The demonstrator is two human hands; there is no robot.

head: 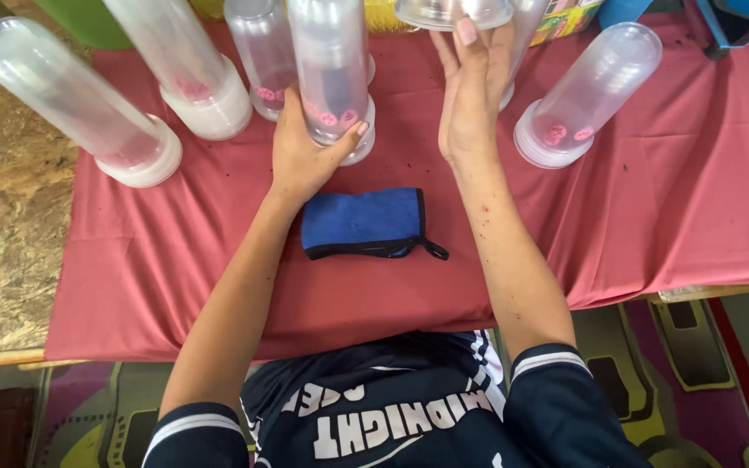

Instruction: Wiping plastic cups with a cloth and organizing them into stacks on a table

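Two hands are up on the desk here. The left hand (301, 156) is wrapped around the bottom of a tall clear plastic tube (329, 65) standing upright in the middle of the row, thumb curled over its front near the white base. The right hand (470, 91) is flat and open, fingers straight, pressed against the underside of a clear lid (452, 12) at the top edge of the view, so it's propping it more than gripping it. Just below both wrists lies a small blue pouch (364, 223) with black trim, flat on the red cloth (652, 217) covering the desk. More of the same tubes stand around: one leaning out far left (71, 100), another beside it (188, 65), and one tilted off to the right (589, 91), well apart from the hands.
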